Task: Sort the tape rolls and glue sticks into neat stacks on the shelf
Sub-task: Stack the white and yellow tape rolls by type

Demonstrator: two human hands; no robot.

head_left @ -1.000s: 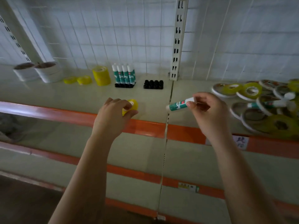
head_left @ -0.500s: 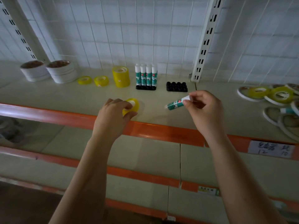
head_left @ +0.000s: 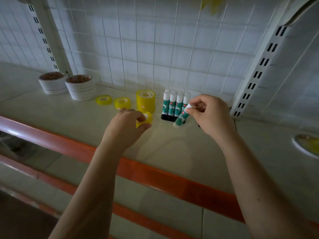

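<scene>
On the shelf (head_left: 172, 149), the left hand (head_left: 124, 130) has its grip closed around a small yellow tape roll (head_left: 146, 119), thumb and fingers pinching it so that only the white core and part of the yellow rim show past the knuckles; whether the roll rests on the shelf or is lifted cannot be told. The right hand (head_left: 209, 114) grasps a green-and-white glue stick (head_left: 182, 116) by its white upper end between thumb and forefinger, the stick tilted with its lower end down near the shelf, just in front of a row of upright glue sticks (head_left: 174, 104). The held stick covers the lower part of the rightmost upright one, and the black bases of the row are partly hidden too. Behind the left hand stands a tall stack of yellow tape rolls (head_left: 145, 100), with a low yellow stack (head_left: 122, 103) and a single flat yellow roll (head_left: 104, 99) to its left. Further left are two stacks of white tape rolls (head_left: 69, 84), their brown centres blurred. At the right edge a white-and-yellow roll (head_left: 306, 144) is cut off by the frame and smeared. Something yellow and blurred at the top edge cannot be identified.
</scene>
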